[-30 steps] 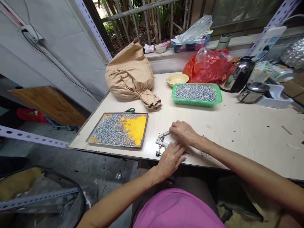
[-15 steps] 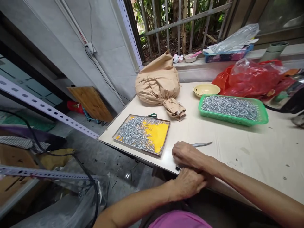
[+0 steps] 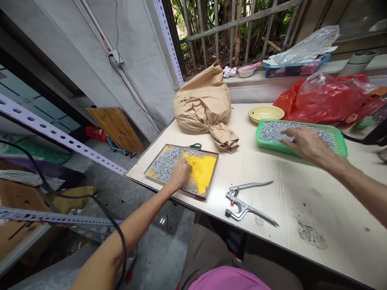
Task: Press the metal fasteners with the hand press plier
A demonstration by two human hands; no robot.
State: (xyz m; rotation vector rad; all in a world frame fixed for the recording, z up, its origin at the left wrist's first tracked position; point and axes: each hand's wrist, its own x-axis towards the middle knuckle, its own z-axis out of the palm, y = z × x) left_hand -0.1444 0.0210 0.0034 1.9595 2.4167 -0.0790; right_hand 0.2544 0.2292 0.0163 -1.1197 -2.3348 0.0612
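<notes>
My left hand (image 3: 180,172) reaches into the flat yellow-bottomed tray (image 3: 211,177) at the table's left front corner, fingers curled down onto the heap of small silver metal parts (image 3: 165,164). What its fingers pinch is hidden. My right hand (image 3: 305,143) stretches out over the green plastic basket (image 3: 341,146) full of similar silver parts, fingers spread and touching the pile. A metal hand press tool (image 3: 245,201) lies loose on the table between my arms, near the front edge.
A tied brown paper sack (image 3: 202,102) stands behind the tray, green-handled scissors (image 3: 195,146) beside it. A yellow bowl (image 3: 265,113) and red plastic bag (image 3: 325,98) sit at the back. The windowsill carries a blue basket (image 3: 294,68). Perforated metal rails (image 3: 60,139) stand left.
Both hands let go of the press tool at the table edge. My left hand went to the yellow tray, my right hand to the green basket.
</notes>
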